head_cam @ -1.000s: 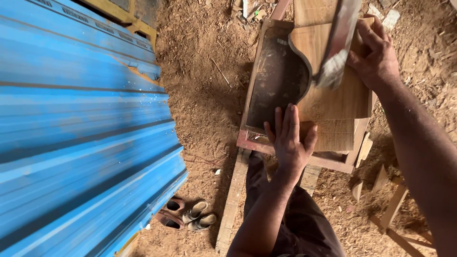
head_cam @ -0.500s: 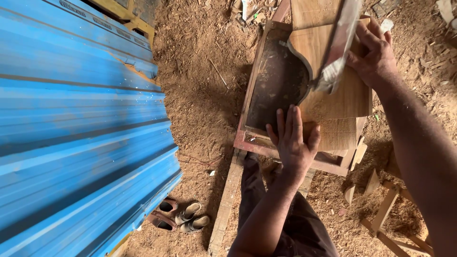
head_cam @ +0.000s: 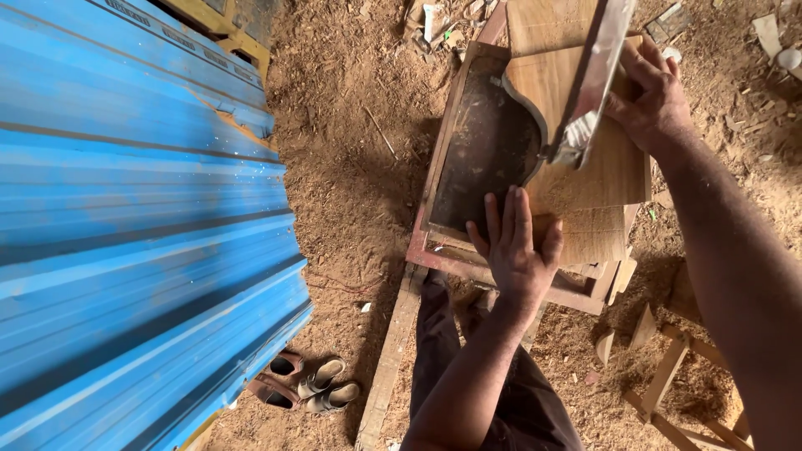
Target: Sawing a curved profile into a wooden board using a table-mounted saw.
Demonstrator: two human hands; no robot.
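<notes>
Left hand [head_cam: 516, 250] flat on near edge of bench [head_cam: 455, 266], fingers spread, pressing curved-cut board [head_cam: 555, 100] down. Board lies across bench's right side, its curved edge over dark bench top. Right hand [head_cam: 647, 96] at board's far right edge, fingers wrapped around saw [head_cam: 591, 83]; saw tilted, blade end touching board just beside the curve. More boards stacked under it. Sawdust floor [head_cam: 351, 167] all around. Blue corrugated sheet [head_cam: 125, 209] left of bench, well apart. Sandals [head_cam: 305, 384] on ground beside sheet's near corner.
</notes>
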